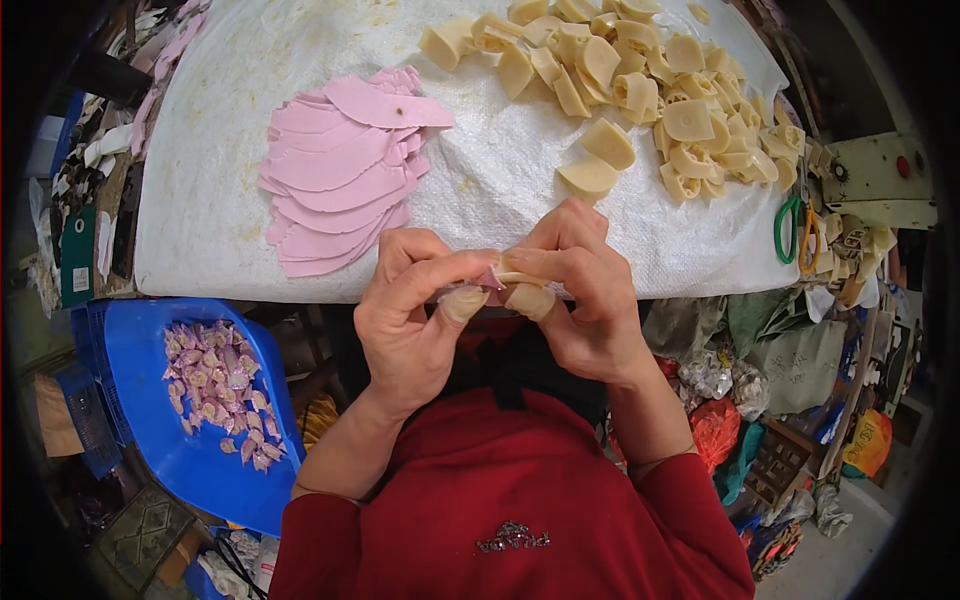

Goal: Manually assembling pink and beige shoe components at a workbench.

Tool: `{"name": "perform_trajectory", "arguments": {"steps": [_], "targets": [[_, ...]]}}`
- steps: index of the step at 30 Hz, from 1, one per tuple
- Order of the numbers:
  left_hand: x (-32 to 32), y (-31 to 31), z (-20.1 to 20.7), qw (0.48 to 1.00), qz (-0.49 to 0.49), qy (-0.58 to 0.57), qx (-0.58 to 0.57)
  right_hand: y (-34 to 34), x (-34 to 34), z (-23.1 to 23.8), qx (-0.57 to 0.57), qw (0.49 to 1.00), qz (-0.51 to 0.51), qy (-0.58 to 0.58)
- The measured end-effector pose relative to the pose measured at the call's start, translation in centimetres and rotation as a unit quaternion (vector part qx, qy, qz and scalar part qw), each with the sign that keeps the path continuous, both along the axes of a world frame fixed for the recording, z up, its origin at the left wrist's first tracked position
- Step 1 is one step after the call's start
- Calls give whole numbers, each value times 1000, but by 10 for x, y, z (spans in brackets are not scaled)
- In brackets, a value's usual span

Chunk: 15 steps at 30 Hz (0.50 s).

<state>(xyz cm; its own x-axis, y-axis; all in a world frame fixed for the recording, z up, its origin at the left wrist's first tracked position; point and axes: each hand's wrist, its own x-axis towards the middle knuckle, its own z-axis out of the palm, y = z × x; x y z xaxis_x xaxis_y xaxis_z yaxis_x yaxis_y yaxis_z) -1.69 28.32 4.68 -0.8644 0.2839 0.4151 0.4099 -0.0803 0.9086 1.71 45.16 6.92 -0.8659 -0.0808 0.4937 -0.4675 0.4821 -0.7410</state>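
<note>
Just off the near edge of the table, both of my hands are closed and their fingertips nearly meet. My left hand (405, 310) pinches a small shiny pink piece (490, 279) between thumb and forefinger. My right hand (585, 290) grips a small beige piece (515, 276) against it; fingers cover most of both. Beyond my left hand lies a fanned stack of flat, curved pink sheet pieces (335, 165). Past my right hand, two beige curved pieces that look like shoe heels (608, 143) lie apart from a large heap of the same pieces (690, 120).
White woven sheeting (210, 200) covers the table. A blue basin (275, 510) at my left contains several small pink-covered pieces (215, 380). Green-handled scissors (787, 230) are at the table's right edge. Bags and a brown crate (778, 465) crowd the right side.
</note>
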Motion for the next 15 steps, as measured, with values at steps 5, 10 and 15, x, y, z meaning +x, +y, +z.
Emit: {"name": "perform_trajectory", "arguments": {"steps": [5, 10, 15], "targets": [[2, 7, 2, 995, 25, 91, -45, -1, 3, 1, -13, 997, 50, -55], [-3, 1, 0, 989, -1, 132, -72, -3, 4, 5, 25, 995, 71, -66], [-1, 3, 10, 989, 27, 146, -24, 2, 2, 0, 23, 998, 53, -1]]}}
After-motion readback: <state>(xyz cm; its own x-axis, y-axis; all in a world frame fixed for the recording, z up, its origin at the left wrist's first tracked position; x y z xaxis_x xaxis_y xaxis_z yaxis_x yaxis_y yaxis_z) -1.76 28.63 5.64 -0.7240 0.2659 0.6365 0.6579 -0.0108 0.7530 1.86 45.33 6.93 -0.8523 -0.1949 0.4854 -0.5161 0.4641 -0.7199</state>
